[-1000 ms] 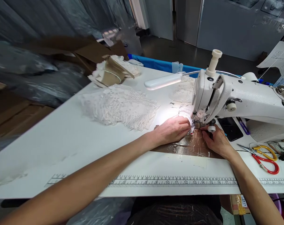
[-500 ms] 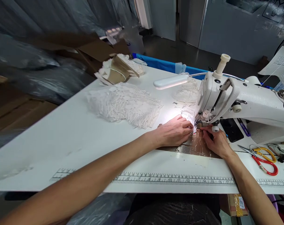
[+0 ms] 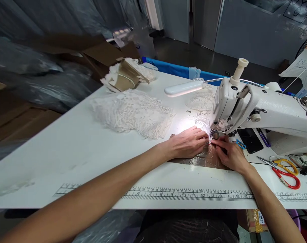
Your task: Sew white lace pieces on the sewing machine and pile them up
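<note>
Lace strip [image 3: 206,130] sits pinched between my left hand [image 3: 187,145] and right hand [image 3: 229,153] at the presser foot [image 3: 215,135]; next I should feed it straight.

A worker's two bare arms enter from the lower edge of the head-camera view, uncovered along their whole visible length; no sleeve, glove, watch, bracelet or ring shows on either. The left hand [image 3: 187,144] ends a long, slim forearm that crosses from the lower left corner. The right hand [image 3: 231,156] ends a shorter stretch of forearm rising from the lower right. Fingernails are too small and too brightly lit to tell whether they are painted.
</note>
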`<state>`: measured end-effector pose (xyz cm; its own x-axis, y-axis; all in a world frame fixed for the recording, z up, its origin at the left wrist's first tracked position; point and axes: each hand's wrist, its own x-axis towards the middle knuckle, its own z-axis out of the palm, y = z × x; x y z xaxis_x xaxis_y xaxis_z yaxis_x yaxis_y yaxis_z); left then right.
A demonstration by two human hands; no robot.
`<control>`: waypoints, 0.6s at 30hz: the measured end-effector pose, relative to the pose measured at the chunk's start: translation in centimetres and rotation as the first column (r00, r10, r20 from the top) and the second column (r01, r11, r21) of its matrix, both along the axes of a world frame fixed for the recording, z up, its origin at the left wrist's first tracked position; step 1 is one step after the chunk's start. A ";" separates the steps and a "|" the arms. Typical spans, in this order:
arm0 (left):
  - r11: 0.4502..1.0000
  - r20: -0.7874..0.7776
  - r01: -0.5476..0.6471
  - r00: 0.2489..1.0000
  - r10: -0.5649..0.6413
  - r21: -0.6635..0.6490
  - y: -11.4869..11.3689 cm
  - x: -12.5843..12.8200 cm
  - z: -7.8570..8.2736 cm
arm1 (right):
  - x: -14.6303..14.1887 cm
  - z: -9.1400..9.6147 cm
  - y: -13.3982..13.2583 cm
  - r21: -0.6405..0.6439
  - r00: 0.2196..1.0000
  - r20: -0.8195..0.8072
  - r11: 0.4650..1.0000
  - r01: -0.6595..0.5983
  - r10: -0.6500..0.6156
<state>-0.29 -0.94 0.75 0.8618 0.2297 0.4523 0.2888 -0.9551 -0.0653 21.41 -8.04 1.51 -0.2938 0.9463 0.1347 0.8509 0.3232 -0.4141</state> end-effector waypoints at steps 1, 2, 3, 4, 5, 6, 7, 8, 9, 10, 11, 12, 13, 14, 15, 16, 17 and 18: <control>1.000 -0.003 0.004 1.000 -0.004 -0.003 0.0 0.0 0.0 | 0.2 0.0 0.1 -0.005 0.998 -0.062 1.000 0.024 -0.024; 1.000 -0.008 0.009 1.000 -0.009 -0.008 0.1 -0.1 0.0 | 0.4 -0.1 0.2 -0.007 0.992 -0.119 0.999 0.046 -0.047; 1.000 -0.011 0.016 1.000 -0.016 -0.014 0.1 -0.1 0.0 | 0.5 -0.2 0.4 -0.007 0.984 -0.165 0.998 0.065 -0.065; 0.999 -0.011 0.025 1.000 -0.025 -0.021 0.1 -0.2 0.0 | 0.6 -0.3 0.5 -0.005 0.977 -0.198 0.997 0.078 -0.077; 0.999 -0.007 0.036 0.999 -0.036 -0.028 0.2 -0.2 0.0 | 0.7 -0.3 0.6 0.000 0.972 -0.220 0.996 0.085 -0.083; 0.998 0.003 0.046 0.999 -0.046 -0.034 0.2 -0.2 0.0 | 0.7 -0.4 0.7 0.006 0.969 -0.233 0.996 0.086 -0.082; 0.998 0.013 0.057 0.998 -0.056 -0.041 0.3 -0.3 0.0 | 0.7 -0.5 0.7 0.014 0.968 -0.238 0.997 0.080 -0.074; 0.997 0.026 0.066 0.998 -0.065 -0.050 0.4 -0.3 -0.1 | 0.7 -0.6 0.8 0.024 0.969 -0.240 0.997 0.071 -0.063; 0.996 0.041 0.072 0.997 -0.070 -0.060 0.4 -0.3 -0.2 | 0.6 -0.6 0.7 0.032 0.971 -0.233 0.998 0.062 -0.053; 0.995 0.054 0.076 0.996 -0.072 -0.071 0.4 -0.3 -0.2 | 0.6 -0.6 0.7 0.034 0.976 -0.214 0.998 0.051 -0.043; 0.994 0.063 0.075 0.996 -0.070 -0.083 0.5 -0.3 -0.3 | 0.5 -0.6 0.6 0.027 0.983 -0.179 0.999 0.043 -0.037; 0.993 0.069 0.072 0.995 -0.066 -0.093 0.5 -0.2 -0.3 | 0.5 -0.5 0.5 0.014 0.991 -0.127 0.999 0.034 -0.032; 0.993 0.070 0.066 0.996 -0.059 -0.099 0.5 -0.2 -0.4 | 0.4 -0.4 0.4 -0.002 0.998 -0.061 1.000 0.026 -0.026; 0.993 0.068 0.060 0.996 -0.053 -0.101 0.5 -0.2 -0.4 | 0.3 -0.3 0.3 -0.015 1.000 0.012 1.000 0.017 -0.016; 0.993 0.063 0.054 0.997 -0.048 -0.101 0.5 -0.2 -0.5 | 0.3 -0.2 0.2 -0.023 0.996 0.085 1.000 0.005 -0.003; 0.994 0.057 0.050 0.997 -0.044 -0.099 0.5 -0.2 -0.5 | 0.2 -0.1 0.2 -0.023 0.989 0.148 1.000 -0.009 0.012; 0.995 0.054 0.048 0.998 -0.043 -0.092 0.5 -0.1 -0.5 | 0.0 0.0 0.1 -0.018 0.980 0.195 1.000 -0.023 0.026; 0.996 0.052 0.049 0.998 -0.045 -0.080 0.5 -0.1 -0.4 | -0.1 0.1 0.1 -0.010 0.973 0.227 0.999 -0.038 0.039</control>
